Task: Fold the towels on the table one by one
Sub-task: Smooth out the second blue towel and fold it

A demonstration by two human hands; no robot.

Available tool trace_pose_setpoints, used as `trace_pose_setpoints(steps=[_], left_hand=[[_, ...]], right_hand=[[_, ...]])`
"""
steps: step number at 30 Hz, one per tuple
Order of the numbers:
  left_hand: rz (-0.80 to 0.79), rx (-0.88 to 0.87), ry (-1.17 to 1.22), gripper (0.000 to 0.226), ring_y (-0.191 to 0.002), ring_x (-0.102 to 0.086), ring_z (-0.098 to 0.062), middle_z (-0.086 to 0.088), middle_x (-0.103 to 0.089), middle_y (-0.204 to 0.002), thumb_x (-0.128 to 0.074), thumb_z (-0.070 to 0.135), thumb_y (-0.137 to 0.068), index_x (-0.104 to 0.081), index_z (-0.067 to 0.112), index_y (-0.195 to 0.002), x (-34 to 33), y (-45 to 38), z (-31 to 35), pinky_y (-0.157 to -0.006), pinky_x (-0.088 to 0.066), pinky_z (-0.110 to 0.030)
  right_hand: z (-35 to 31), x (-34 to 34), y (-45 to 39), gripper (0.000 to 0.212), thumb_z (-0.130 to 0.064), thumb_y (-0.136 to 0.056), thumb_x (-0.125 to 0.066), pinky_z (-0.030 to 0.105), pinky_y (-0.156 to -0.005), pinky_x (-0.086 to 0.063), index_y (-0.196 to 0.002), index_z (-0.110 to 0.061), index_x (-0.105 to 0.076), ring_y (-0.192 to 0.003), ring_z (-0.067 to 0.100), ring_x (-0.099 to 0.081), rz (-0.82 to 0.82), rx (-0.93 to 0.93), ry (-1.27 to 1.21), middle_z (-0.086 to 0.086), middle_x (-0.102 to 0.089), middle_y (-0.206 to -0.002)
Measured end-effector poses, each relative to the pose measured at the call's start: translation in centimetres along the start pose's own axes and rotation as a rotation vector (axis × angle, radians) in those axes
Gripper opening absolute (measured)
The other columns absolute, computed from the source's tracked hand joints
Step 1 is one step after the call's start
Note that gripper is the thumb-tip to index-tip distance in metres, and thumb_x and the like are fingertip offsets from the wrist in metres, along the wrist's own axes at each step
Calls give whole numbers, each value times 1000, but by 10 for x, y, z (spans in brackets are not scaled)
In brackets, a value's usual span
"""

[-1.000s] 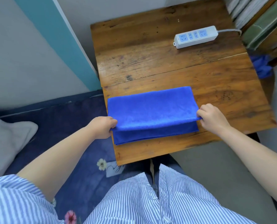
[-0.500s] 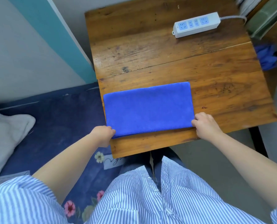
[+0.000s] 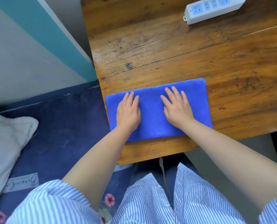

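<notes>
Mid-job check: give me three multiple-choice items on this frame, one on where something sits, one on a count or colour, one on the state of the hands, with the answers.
1. Where does the white plastic power strip lie on the brown wooden table?
A. far right corner
B. near left corner
C. on top of the towel

2. How many towels show on the table?
A. three
B. two
C. one

3. How do the hands meet the folded blue cloth towel?
A. both pinch its corners
B. both lie flat on it
C. one lifts it

Answers: 1 A, the strip sits at the table's far right, apart from the towel. 2 C, only the blue towel lies there. 3 B, the left hand and right hand rest on it, palms down with straight fingers.
</notes>
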State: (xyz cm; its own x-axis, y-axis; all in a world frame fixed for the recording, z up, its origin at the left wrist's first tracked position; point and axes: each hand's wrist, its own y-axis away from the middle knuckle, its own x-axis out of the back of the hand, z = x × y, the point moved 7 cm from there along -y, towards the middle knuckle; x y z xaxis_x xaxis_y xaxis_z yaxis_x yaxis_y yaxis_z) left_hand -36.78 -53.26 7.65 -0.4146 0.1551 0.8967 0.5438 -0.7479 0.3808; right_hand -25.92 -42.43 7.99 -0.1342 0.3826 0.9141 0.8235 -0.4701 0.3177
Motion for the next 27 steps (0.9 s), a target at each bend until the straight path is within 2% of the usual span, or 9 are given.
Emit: trace_pose_setpoints(steps=[5, 9, 13, 17, 19, 21, 23, 25, 27], left_hand=[[-6, 63, -30, 52, -145, -2, -21, -3, -9, -157, -29, 32, -98, -17, 17, -146, -25, -18, -10, -114, -9, -41], [19, 97, -32, 56, -145, -2, -25, -3, -10, -156, -35, 37, -96, -19, 20, -146, -35, -21, -43, -115, -2, -43], [65, 144, -43, 57, -144, -4, -30, -6, -14, -156, -39, 39, -94, -24, 18, -145, -28, -21, -73, -113, -3, -49], [86, 181, -43, 58, -144, -4, -31, -9, -13, -156, -39, 39, -94, -23, 15, -145, -26, -23, -80, -112, -3, -54], [110, 181, -40, 60, -144, -2, -33, -12, -11, -155, -40, 38, -94, -23, 11, -145, -24, -21, -73, -112, -1, -55], [125, 117, -32, 62, -143, -4, -35, -15, -13, -154, -44, 37, -93, -25, 7, -144, -22, -19, -58, -111, -1, -55], [105, -32, -34, 62, -142, -11, -37, -16, -20, -152, -48, 35, -91, -31, 3, -141, -26, -14, -27, -111, -4, -57], [63, -176, -63, 62, -140, -18, -39, -17, -26, -150, -49, 37, -89, -35, 2, -139, -35, -9, 5, -111, -8, -57], [13, -260, -79, 64, -141, -17, -37, -14, -25, -151, -48, 40, -89, -34, 5, -140, -46, -3, 31, -112, -7, -55]], right_hand=[[-19, -20, -38, 51, -29, -96, -33, 44, -115, 2, -144, -20, -20, -144, 24, -2, -31, 61, 25, 3, -7, -156], [20, -26, -42, 52, -33, -96, -35, 41, -115, 3, -144, -21, -21, -143, 27, -5, -28, 16, 27, 5, -11, -155], [77, -10, -31, 58, -36, -87, -29, 47, -114, -4, -141, -14, -31, -141, 34, -13, 92, -164, -3, 12, -21, -152], [118, -4, -15, 63, -38, -86, -24, 51, -113, -2, -144, -13, -21, -143, 31, -5, 135, -415, -120, 10, -12, -155], [127, 0, 2, 63, -37, -89, -31, 48, -114, -5, -144, -8, -19, -143, 30, -7, 182, -532, -194, 14, -13, -154], [123, 0, 22, 62, -31, -91, -45, 45, -113, -11, -142, -3, -22, -141, 31, -16, 215, -593, -219, 17, -23, -150], [115, -3, 44, 66, -30, -88, -54, 43, -110, -17, -140, -3, -25, -134, 33, -28, 207, -635, -217, 19, -35, -143], [105, -10, 60, 68, -31, -85, -58, 43, -105, -20, -140, -5, -27, -127, 33, -35, 167, -675, -211, 18, -43, -136], [101, -15, 74, 69, -31, -85, -59, 42, -102, -21, -140, -6, -26, -123, 31, -39, 134, -717, -178, 17, -47, -130]])
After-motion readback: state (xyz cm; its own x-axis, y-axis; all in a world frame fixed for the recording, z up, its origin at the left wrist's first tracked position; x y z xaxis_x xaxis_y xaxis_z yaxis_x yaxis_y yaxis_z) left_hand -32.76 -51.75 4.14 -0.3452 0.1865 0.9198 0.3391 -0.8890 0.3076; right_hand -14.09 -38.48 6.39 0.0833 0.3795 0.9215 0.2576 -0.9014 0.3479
